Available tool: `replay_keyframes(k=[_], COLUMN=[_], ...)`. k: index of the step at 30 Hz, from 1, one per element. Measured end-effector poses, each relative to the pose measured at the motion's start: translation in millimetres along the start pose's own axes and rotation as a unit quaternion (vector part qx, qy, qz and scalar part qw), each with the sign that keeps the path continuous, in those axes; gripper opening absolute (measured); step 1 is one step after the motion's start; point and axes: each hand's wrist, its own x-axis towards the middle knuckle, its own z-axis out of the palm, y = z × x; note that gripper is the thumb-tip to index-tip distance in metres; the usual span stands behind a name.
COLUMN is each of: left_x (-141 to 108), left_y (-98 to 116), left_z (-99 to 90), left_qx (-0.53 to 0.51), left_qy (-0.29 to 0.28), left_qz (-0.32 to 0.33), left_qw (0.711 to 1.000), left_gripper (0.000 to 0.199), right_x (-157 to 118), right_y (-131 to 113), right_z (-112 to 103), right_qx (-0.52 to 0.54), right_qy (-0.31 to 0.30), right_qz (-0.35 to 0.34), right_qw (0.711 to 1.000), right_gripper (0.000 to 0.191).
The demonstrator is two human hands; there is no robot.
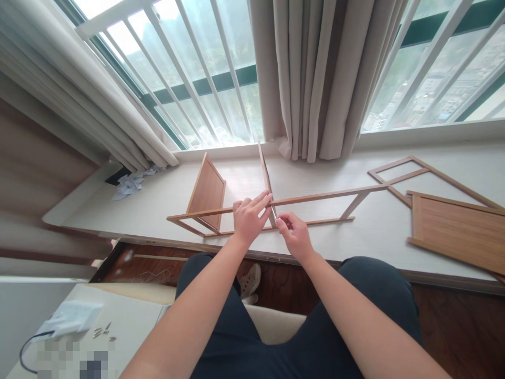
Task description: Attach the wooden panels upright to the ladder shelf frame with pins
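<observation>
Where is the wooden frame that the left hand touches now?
In the head view, the wooden frame is near the centre, on the pale ledge before the middle curtain, with the left hand on it.

Windows, two, green-framed, white-barred, bright with daylight; curtains, beige, hanging in folds; surface, pale, long, below the windows; floor, dark reddish-brown, wood-look.

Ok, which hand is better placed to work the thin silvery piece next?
Probably the right hand: it appears to pinch the thin silvery piece, while the left hand holds the wooden frame.
</observation>
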Motion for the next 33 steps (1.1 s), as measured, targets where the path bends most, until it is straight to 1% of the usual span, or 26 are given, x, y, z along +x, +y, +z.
replay_keyframes(k=[17,33], left_x=[0.5,0.3], left_y=[0.1,0.5], left_z=[0.2,0.1], left_qx=[0.003,0.002], left_qy=[-0.006,0.007], left_qz=[-0.002,0.004], left_qw=[1.0,1.0], left_gripper=[0.034,0.033], right_x=[-1.1,-2.8], right_y=[0.4,5.1], right_z=[-0.2,2.7], right_qx=[0.031,0.064], right_qy=[-0.008,-0.003], right_qz=[0.025,0.028], right_qw=[0.999,0.998], right_gripper=[0.028,0.027])
